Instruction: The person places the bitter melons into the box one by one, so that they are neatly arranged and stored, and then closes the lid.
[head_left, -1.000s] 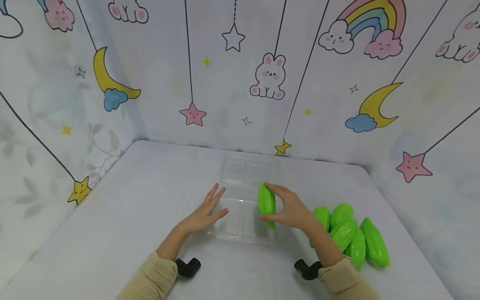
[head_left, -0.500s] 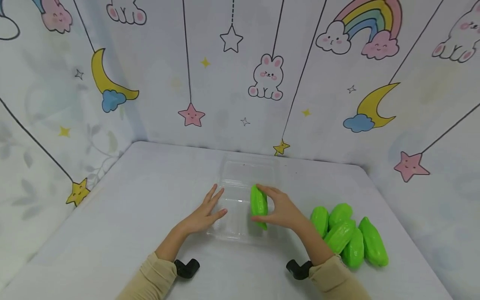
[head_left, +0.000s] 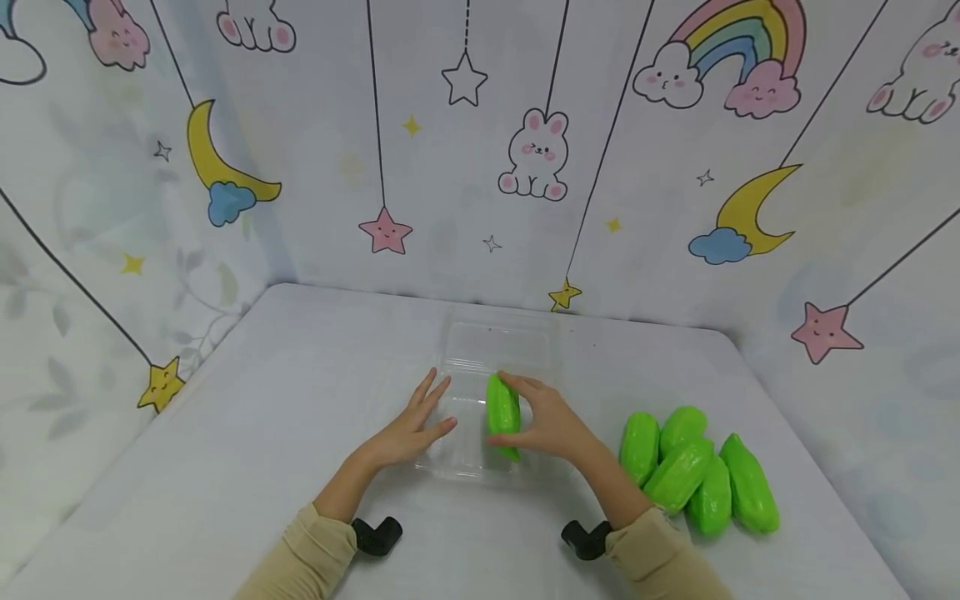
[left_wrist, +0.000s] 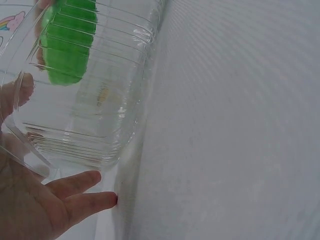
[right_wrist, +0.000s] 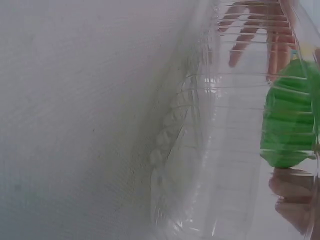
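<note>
Right hand (head_left: 551, 423) pinches an elongated bright green piece (head_left: 502, 408) between thumb and fingers: thumb at the near end, fingertips at the far end, the tip poking out a bit below the thumb. Left hand (head_left: 408, 432) holds nothing, fingers spread and mostly straight, at the left edge of a clear plastic container (head_left: 465, 475); contact with the rim is hard to tell. The container lies between the two hands, and a second shallow clear section (head_left: 495, 342) reaches away past the fingertips. The held piece is over or inside the container's near half, right of the left hand; can't tell if it touches the bottom. Both wrist views show green through the ribbed clear wall. Five loose pieces, similar green, sit in a cluster to the right of the right hand and forearm: one (head_left: 681, 475) across the middle, others around it, the outermost (head_left: 750, 483) farthest from the hand. Behind each hand, a black wrist device (head_left: 377, 535) and a tan sleeve (head_left: 303, 550). White table surface (head_left: 315, 358) under everything. Beyond the hands, a pale wall covering (head_left: 450, 167) printed with stars, moons, bunnies and a rainbow (head_left: 727, 54).
</note>
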